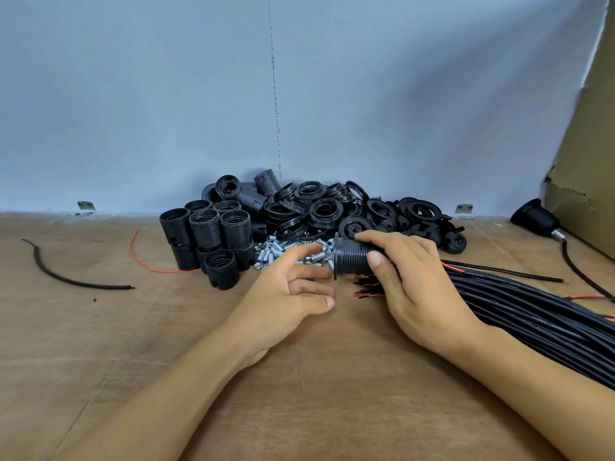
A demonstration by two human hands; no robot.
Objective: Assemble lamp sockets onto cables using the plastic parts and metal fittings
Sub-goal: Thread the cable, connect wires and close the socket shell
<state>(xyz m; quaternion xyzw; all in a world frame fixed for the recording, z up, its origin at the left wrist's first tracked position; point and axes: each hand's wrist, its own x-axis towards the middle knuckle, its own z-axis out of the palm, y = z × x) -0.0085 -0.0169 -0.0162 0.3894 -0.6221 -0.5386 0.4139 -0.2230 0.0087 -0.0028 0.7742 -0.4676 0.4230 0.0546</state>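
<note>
Right hand (pixel 409 284) grips a threaded black socket (pixel 351 257) by the cable bundle (pixel 532 314); left hand (pixel 293 291), loose-fingered, holds nothing. One cabled socket (pixel 535 214) far right seems finished; piles of barrels (pixel 206 234), rings (pixel 319 207) and metal fittings (pixel 276 254) remain.

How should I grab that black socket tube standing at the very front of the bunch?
Grip the ribbed sides of the front socket tube, coming from the near side: it stands mouth up, its front is free, and other tubes crowd close behind it.
</note>
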